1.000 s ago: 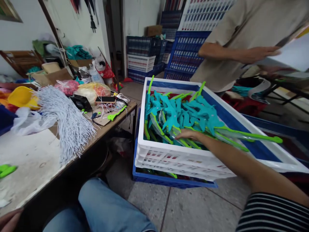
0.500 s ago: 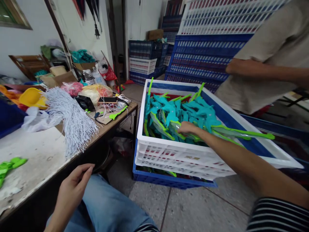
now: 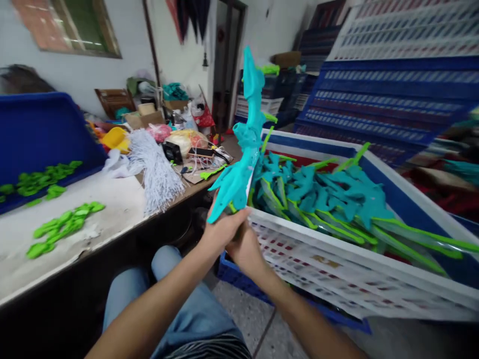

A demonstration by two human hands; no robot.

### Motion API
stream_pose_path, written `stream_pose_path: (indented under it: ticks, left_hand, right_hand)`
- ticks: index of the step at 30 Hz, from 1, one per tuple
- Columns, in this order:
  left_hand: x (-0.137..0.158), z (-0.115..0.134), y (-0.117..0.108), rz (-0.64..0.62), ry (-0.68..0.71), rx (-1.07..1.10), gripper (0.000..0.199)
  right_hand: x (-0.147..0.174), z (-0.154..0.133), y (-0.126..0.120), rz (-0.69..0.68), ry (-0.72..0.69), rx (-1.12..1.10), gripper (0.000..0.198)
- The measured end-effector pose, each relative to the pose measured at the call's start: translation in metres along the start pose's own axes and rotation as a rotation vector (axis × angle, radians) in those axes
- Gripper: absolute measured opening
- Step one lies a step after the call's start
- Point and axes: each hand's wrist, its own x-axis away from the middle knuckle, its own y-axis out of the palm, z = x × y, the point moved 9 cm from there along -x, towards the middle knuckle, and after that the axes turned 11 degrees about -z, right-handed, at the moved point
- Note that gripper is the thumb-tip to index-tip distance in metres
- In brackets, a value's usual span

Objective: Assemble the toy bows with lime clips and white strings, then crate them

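A teal plastic toy piece (image 3: 251, 119) stands upright in front of me, long and winged in shape, with bits of bright green at its edge. My left hand (image 3: 223, 230) is closed round its lower end. Just below and to the right, my right hand (image 3: 247, 249) is closed at the same end, its fingers partly hidden behind the left. Beside them, a white plastic crate (image 3: 299, 239) holds a heap of similar teal pieces (image 3: 322, 192) with lime-green edges and clear parts.
On the worktable (image 3: 119, 199) at left lie green plastic parts (image 3: 63, 227), a bundle of white ties (image 3: 157, 172) and a phone (image 3: 202, 151). A blue bin (image 3: 45, 129) tilts behind the green parts. Stacked blue crates (image 3: 385, 99) stand at the back right.
My right hand has come out of the crate with a teal toy piece, and my left hand has risen from my lap to grip it. The view has swung left; the other person is out of sight.
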Motion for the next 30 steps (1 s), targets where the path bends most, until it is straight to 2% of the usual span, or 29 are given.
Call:
stream_pose_path:
  ticks: [2,3,5,7,9,10,11,14,16,18,21,24,26,28,30]
  left_hand:
    - [0.031,-0.006,-0.051,0.101,-0.066,0.031,0.059]
    - [0.052,-0.010,-0.079,0.122,-0.107,0.060,0.055]
    - [0.103,-0.019,-0.134,0.151,-0.185,0.096,0.048]
    - [0.165,-0.029,-0.182,0.182,-0.277,0.113,0.043]
    - [0.233,-0.044,-0.212,0.183,-0.379,0.174,0.041]
    - [0.267,-0.053,-0.220,0.182,-0.417,0.222,0.041]
    - [0.300,-0.061,-0.226,0.188,-0.447,0.269,0.042]
    - [0.390,-0.086,-0.231,0.266,-0.507,0.365,0.042]
    - [0.437,-0.103,-0.226,0.321,-0.566,0.403,0.041]
    - [0.471,-0.122,-0.218,0.354,-0.648,0.437,0.040]
    - [0.503,-0.150,-0.214,0.421,-0.765,0.457,0.037]
    - [0.520,-0.168,-0.232,0.575,-0.826,0.356,0.037]
    - [0.522,-0.172,-0.244,0.610,-0.828,0.259,0.038]
    - [0.516,-0.169,-0.254,0.569,-0.793,0.183,0.041]
    - [0.507,-0.162,-0.265,0.549,-0.733,0.105,0.045]
  right_hand:
    - [0.011,-0.014,0.057,-0.194,-0.104,-0.024,0.068]
    - [0.018,-0.027,0.081,-0.319,-0.197,-0.001,0.069]
    - [0.035,-0.061,0.110,-0.477,-0.463,0.092,0.053]
    - [0.047,-0.097,0.110,-0.419,-0.752,0.212,0.035]
    - [0.046,-0.123,0.107,-0.286,-0.970,0.357,0.035]
    - [0.040,-0.130,0.114,-0.278,-1.045,0.439,0.039]
    - [0.033,-0.134,0.129,-0.324,-1.102,0.518,0.044]
    - [0.021,-0.123,0.204,-0.644,-1.227,0.667,0.060]
    - [0.033,-0.107,0.255,-0.851,-1.326,0.677,0.068]
    - [0.057,-0.091,0.296,-0.978,-1.413,0.636,0.066]
    - [0.091,-0.073,0.328,-0.968,-1.405,0.548,0.056]
    - [0.118,-0.058,0.326,-0.914,-1.341,0.454,0.046]
    - [0.133,-0.049,0.320,-0.920,-1.362,0.424,0.038]
    - [0.132,-0.044,0.321,-0.883,-1.367,0.459,0.037]
    - [0.118,-0.042,0.333,-0.832,-1.340,0.544,0.045]
